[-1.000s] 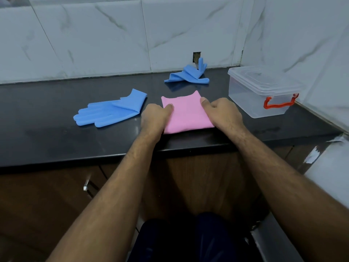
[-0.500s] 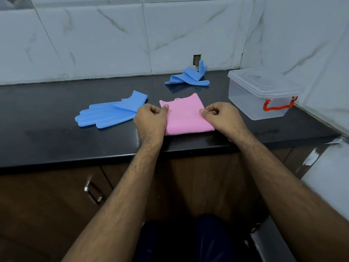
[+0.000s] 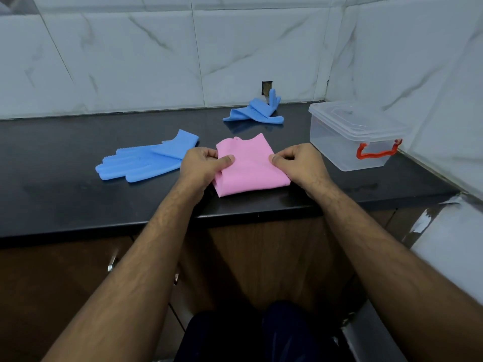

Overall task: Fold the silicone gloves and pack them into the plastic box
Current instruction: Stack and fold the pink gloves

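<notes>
Both hands are on a folded pink glove (image 3: 251, 165) that lies on the dark counter (image 3: 65, 194), close to its front edge. The left hand (image 3: 202, 167) pinches the glove's left side, thumb on top of the pink silicone and the other fingers curled at the edge. The right hand (image 3: 298, 164) pinches the right side the same way, thumb pressed onto the top layer with the fingers curled in beside it. Between the two hands the glove forms a rough square with a wavy far edge, and its near edge lies flat on the counter.

Just to the left of the left hand, a blue glove (image 3: 146, 160) lies flat with its fingers pointing away from the hands to the left and its cuff nearly touching the left hand's knuckles. Beyond the hands, toward the tiled wall (image 3: 130, 61), a second blue glove (image 3: 257, 112) sits crumpled, with a few fingers sticking up. To the right of the right hand, apart from it, stands a clear plastic box (image 3: 347, 142) with its lid on and a red latch (image 3: 377, 151) on the side facing the person. Below the counter edge are brown cabinet doors (image 3: 52, 283).
</notes>
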Action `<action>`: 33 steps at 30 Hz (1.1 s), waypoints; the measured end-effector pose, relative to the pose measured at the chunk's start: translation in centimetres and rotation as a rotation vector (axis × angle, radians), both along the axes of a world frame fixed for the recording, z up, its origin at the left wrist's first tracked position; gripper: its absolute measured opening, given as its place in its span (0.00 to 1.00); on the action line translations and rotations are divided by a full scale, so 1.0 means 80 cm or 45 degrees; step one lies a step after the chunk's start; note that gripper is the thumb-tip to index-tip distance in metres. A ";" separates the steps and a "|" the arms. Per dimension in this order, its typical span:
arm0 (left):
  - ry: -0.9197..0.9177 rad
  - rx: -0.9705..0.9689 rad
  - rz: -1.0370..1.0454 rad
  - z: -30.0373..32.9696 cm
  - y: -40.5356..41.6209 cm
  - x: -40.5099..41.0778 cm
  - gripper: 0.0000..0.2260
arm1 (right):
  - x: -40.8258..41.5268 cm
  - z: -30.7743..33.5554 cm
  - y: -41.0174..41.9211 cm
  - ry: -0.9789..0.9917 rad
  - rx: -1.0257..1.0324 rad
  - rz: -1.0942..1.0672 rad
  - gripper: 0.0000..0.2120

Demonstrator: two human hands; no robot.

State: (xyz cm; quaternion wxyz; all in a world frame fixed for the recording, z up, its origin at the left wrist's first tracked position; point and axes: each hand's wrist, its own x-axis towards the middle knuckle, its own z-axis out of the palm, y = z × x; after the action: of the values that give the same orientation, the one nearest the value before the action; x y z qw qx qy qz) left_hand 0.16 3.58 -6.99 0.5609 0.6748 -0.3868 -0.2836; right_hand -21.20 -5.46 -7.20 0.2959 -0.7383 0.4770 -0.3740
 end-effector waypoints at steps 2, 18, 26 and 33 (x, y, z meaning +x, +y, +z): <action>0.050 -0.009 -0.032 0.004 0.004 0.003 0.12 | 0.002 0.000 0.001 -0.055 0.043 0.007 0.08; -0.005 -0.105 0.323 -0.008 0.048 0.046 0.14 | 0.038 0.000 0.047 -0.216 0.188 0.166 0.10; -0.086 -0.246 0.397 -0.001 0.063 0.032 0.13 | 0.026 -0.007 0.046 -0.264 0.109 -0.030 0.11; -0.730 -0.334 0.452 0.027 0.071 -0.036 0.09 | -0.009 -0.009 0.035 -0.278 0.088 -0.117 0.12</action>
State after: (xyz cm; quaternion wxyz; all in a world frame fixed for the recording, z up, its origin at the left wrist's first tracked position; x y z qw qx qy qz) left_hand -2.68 9.24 -4.86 0.5519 0.7058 -0.4383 0.0713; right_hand -21.89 -2.64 -7.91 0.3539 -0.6599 0.4880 -0.4485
